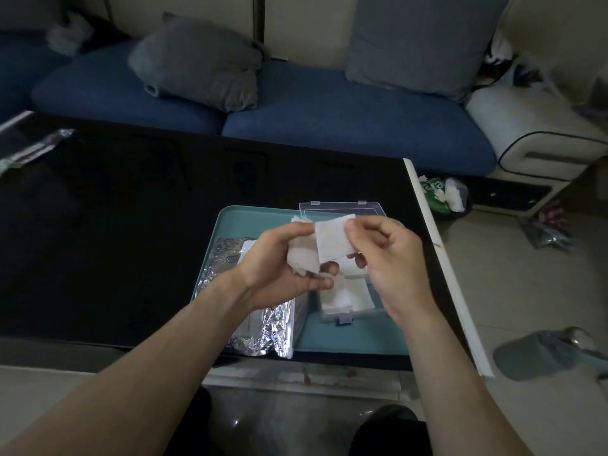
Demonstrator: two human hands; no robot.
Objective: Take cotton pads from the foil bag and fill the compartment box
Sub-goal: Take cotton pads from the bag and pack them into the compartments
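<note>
Both hands are working above the tray: the left hand (279, 258) is gripping a small bunch of soft white square cotton pads (304, 258), while the right hand (385, 255) is pinching one thin fibrous pad (334, 240) off it, probably to place singly. Below, the clear plastic compartment box (345, 301) is lying open, already holding pads. Beside it, the crinkled silver foil bag (263, 330) is resting on the smooth teal tray (348, 337) atop the glossy black worktop (115, 241).

**Colours: teal, silver, white on black**

Flat teal plastic tray (345, 337) on glossy black table (131, 241). Crinkled silver foil bag (263, 334), faint printed pattern on top end. White square cotton pads (332, 241), finely textured. Clear plastic compartment box (342, 209), pale grey-blue latch. Dark blue sofa cushions (329, 116), grey pillows (197, 64).
</note>
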